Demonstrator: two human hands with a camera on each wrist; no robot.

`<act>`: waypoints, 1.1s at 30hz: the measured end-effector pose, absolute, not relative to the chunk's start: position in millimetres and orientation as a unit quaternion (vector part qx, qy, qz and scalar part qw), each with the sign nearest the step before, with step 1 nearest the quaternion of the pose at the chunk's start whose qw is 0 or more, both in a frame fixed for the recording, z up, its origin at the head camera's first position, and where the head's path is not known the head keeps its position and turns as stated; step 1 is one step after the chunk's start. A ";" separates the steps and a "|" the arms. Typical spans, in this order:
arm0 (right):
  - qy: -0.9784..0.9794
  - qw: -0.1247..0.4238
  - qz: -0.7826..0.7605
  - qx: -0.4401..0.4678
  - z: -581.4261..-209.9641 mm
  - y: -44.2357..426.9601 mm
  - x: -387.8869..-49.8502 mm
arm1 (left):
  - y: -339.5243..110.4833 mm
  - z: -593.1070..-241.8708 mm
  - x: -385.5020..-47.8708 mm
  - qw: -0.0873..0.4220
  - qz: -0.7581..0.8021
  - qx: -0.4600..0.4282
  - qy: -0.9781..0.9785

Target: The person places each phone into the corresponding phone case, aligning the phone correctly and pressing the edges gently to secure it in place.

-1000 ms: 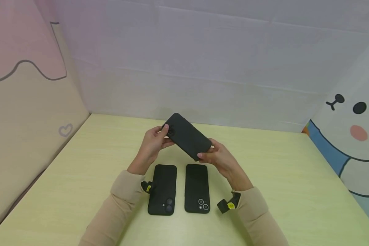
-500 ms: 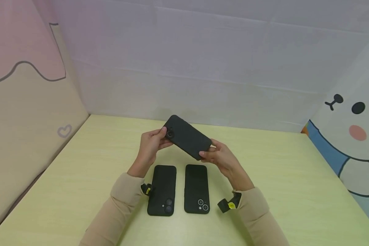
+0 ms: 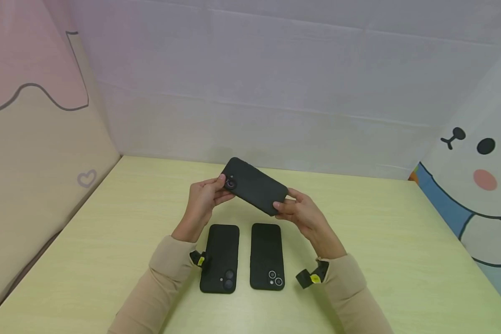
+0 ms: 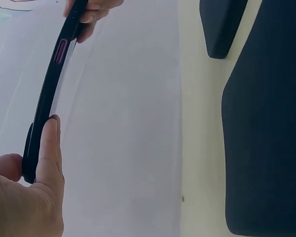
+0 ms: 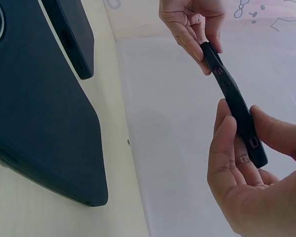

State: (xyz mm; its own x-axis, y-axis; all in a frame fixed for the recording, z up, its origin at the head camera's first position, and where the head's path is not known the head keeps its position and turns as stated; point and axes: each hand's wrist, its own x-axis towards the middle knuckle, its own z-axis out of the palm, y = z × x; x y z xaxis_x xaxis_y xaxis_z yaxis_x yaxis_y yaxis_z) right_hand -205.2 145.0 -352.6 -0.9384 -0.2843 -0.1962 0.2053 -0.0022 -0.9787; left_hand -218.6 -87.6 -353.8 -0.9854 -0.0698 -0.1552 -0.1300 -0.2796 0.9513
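A phone in a black case (image 3: 256, 185) is held above the table, tilted, its back with the camera cutout facing up toward the head view. My left hand (image 3: 201, 204) pinches the camera end between thumb and fingers. At the opposite end, my right hand (image 3: 306, 218) grips the lower corner. Edge-on in the left wrist view, the cased phone (image 4: 47, 98) shows a purple-lined slot in its side. Purple also shows through side cutouts of the cased phone (image 5: 234, 101) in the right wrist view, where my right hand (image 5: 251, 182) has thumb and fingers on opposite faces.
Two more black-cased phones lie on the pale yellow table (image 3: 384, 241), camera ends toward me: the left phone (image 3: 220, 246) and the right phone (image 3: 266, 250). A whitish cloth wall (image 3: 275, 93) rises behind the table, with printed cloth panels at both sides.
The held phone has shifted slightly left and down at its camera end and tilted a little flatter. Both hands keep their hold; the two phones on the table stay put.
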 end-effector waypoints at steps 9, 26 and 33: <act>0.690 0.168 -0.704 -0.025 -350.2 148.5 -205.3 | -90.7 -353.1 -213.9 0.048 0.810 -0.065 0.580; 0.699 0.161 -0.696 -0.042 -345.0 151.8 -204.8 | -100.1 -357.7 -213.8 0.129 0.827 -0.010 0.547; 0.714 0.154 -0.682 -0.046 -344.1 152.7 -204.3 | -100.1 -360.0 -216.9 0.137 0.792 -0.003 0.594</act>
State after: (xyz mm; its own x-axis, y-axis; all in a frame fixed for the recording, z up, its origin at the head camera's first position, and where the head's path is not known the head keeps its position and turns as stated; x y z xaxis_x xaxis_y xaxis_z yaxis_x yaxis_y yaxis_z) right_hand -204.3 152.7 -344.1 -0.9485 -0.2753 -0.1564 0.1436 0.0662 -0.9874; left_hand -216.9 -100.1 -360.0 -0.9625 0.2133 -0.1677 -0.2208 -0.2561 0.9411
